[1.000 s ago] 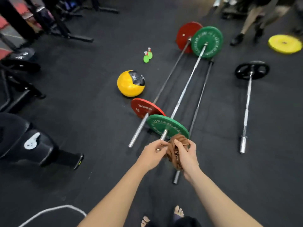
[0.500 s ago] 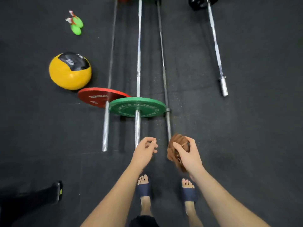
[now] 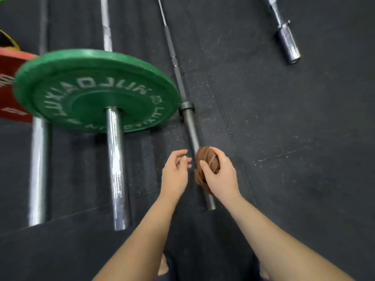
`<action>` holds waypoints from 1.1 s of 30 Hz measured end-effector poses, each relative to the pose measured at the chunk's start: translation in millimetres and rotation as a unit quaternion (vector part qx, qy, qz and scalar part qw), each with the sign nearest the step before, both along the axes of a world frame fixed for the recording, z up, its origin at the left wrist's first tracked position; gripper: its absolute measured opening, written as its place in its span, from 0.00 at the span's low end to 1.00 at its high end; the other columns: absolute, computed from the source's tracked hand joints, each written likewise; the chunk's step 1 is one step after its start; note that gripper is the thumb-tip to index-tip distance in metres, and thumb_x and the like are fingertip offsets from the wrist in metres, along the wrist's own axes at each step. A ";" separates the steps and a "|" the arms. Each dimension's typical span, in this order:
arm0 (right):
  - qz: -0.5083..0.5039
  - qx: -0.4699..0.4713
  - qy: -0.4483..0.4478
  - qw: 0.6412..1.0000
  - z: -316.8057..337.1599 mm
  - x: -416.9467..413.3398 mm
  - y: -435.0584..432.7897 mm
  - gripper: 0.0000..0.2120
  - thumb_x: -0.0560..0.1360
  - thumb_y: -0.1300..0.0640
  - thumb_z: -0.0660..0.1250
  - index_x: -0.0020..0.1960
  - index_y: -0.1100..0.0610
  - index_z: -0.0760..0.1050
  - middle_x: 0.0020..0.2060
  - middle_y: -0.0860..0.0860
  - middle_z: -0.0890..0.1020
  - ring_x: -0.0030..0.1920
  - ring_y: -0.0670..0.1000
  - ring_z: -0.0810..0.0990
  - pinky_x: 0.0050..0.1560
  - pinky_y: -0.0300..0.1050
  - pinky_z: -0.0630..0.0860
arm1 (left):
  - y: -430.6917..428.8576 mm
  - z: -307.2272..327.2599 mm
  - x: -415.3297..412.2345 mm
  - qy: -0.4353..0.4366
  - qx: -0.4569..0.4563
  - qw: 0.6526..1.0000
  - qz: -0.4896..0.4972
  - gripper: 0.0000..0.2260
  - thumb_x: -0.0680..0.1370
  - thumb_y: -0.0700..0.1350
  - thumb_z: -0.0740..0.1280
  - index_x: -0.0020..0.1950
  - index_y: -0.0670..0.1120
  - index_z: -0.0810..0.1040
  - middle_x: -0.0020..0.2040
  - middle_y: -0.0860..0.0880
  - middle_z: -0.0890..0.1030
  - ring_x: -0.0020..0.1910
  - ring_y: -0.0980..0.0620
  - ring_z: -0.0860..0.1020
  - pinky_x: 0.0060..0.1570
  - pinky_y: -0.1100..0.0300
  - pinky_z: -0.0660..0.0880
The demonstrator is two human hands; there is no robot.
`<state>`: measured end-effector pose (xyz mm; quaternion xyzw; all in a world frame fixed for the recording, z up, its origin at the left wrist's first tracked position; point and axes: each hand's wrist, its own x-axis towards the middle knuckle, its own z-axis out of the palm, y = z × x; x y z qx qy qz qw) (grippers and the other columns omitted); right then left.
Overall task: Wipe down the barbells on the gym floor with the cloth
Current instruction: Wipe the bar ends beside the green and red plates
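One bunched brown cloth (image 3: 207, 158) fills the curled right hand (image 3: 221, 179) above the slim dark steel barbell (image 3: 189, 122) for wiping; left hand (image 3: 174, 175) slack, empty.

Wide bare floor (image 3: 294, 159) right of thin dark bar (image 3: 188, 126), open as far as short chrome sleeve (image 3: 287, 43) at top right. Left of thin dark bar: narrow floor strip, then thick chrome sleeve (image 3: 115, 169). Green plate (image 3: 95, 90) overhangs strip higher up, rim just beside collar (image 3: 186, 106). Further left, second chrome sleeve (image 3: 37, 169), red plate (image 3: 12, 86) partly behind green plate (lane between the two sleeves unobstructed). Left hand (image 3: 175, 175) over narrow strip; right hand (image 3: 221, 177) with cloth (image 3: 207, 159) over thin dark bar's near end.
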<state>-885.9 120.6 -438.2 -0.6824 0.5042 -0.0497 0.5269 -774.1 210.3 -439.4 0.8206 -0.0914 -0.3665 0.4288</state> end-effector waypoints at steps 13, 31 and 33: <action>0.240 -0.308 0.013 0.920 -175.9 123.1 -180.0 0.25 0.80 0.51 0.64 0.76 0.44 0.66 0.68 0.53 0.72 0.61 0.63 0.72 0.66 0.56 0.71 | -106.2 -198.4 31.8 -0.303 0.041 0.951 -0.034 0.18 0.84 0.44 0.62 0.74 0.43 0.73 0.61 0.46 0.70 0.62 0.45 0.72 0.65 0.55 0.68; 0.301 -0.299 0.055 0.904 -155.6 67.3 -172.3 0.19 0.81 0.50 0.63 0.72 0.41 0.68 0.71 0.48 0.71 0.64 0.63 0.71 0.66 0.59 0.71 | -54.4 -202.9 -28.2 -0.142 0.010 0.990 0.002 0.25 0.85 0.59 0.54 0.82 0.64 0.52 0.72 0.50 0.67 0.75 0.45 0.66 0.72 0.50 0.63; 0.246 -0.281 0.029 0.927 -160.8 67.5 -173.0 0.21 0.81 0.50 0.64 0.73 0.44 0.66 0.70 0.50 0.73 0.65 0.63 0.72 0.67 0.59 0.71 | -58.2 -202.2 -33.2 -0.127 0.001 0.991 0.029 0.24 0.86 0.58 0.52 0.82 0.66 0.51 0.72 0.49 0.68 0.79 0.43 0.58 0.75 0.49 0.56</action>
